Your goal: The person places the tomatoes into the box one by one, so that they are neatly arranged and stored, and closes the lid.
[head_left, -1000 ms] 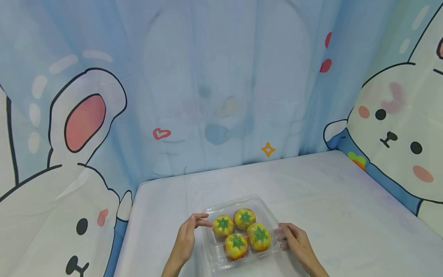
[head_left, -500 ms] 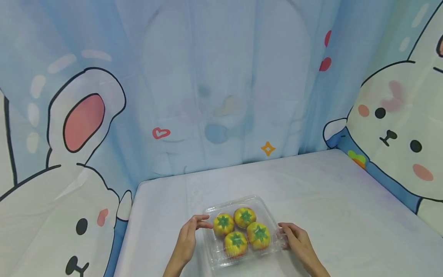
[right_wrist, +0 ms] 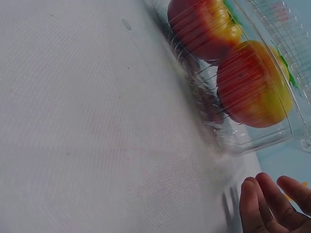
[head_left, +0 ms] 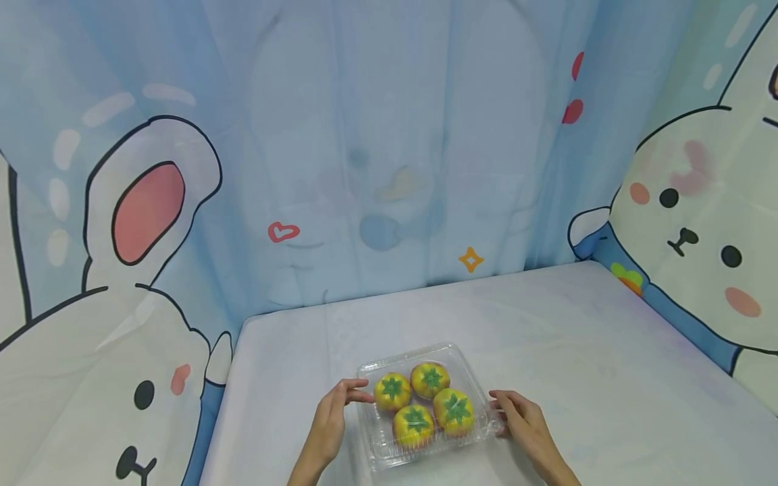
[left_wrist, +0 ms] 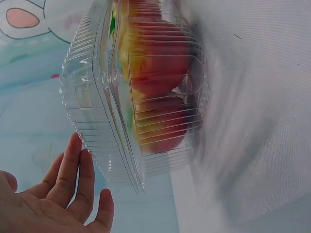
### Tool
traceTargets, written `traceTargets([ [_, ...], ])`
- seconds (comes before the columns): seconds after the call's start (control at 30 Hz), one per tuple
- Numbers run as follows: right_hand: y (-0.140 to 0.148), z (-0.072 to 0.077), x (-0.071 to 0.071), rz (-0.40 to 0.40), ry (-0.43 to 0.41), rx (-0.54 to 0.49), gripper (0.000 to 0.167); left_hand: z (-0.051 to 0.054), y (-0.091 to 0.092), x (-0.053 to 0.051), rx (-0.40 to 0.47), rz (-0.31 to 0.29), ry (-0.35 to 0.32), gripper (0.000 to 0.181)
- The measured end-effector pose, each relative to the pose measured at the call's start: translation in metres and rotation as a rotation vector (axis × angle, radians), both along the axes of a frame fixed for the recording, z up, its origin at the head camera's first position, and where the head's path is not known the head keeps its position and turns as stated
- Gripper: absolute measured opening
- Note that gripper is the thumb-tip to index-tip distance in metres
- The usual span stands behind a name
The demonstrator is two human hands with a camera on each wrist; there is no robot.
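A clear plastic clamshell box lies on the white cloth, its lid down over the base. Inside sit several yellow-and-red fruits with green leafy tops, which look like persimmons. My left hand is at the box's left side. In the left wrist view, fingertips of this left hand touch the ribbed side of the lid, fingers extended and spread. My right hand is by the right corner, fingers gently bent. The right wrist view shows this right hand apart from the box, gripping nothing.
The white cloth-covered table extends behind the box and to its right. A blue curtain with printed rabbits, a heart and a star hangs along the back and sides.
In the head view, the near edge of the box sits slightly higher than before. Both hands stay almost in the same place beside it.
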State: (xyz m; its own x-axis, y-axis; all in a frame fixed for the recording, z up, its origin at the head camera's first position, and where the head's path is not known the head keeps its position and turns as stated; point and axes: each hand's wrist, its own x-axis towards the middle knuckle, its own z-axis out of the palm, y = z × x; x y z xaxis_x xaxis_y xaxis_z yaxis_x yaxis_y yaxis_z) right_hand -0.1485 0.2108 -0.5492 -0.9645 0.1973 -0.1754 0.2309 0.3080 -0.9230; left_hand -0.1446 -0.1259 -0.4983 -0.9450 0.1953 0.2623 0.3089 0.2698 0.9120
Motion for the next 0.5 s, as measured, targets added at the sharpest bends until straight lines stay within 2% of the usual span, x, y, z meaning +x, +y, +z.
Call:
traceTargets([
  [0.3, 0.002, 0.009, 0.006, -0.009, -0.025, -0.071, 0.046, 0.000, 0.002, 0.000, 0.009, 0.017, -0.006, 0.050],
  [0.5, 0.000, 0.010, 0.013, 0.003, -0.041, -0.104, 0.047, -0.001, 0.002, 0.002, 0.018, 0.022, -0.016, 0.049],
])
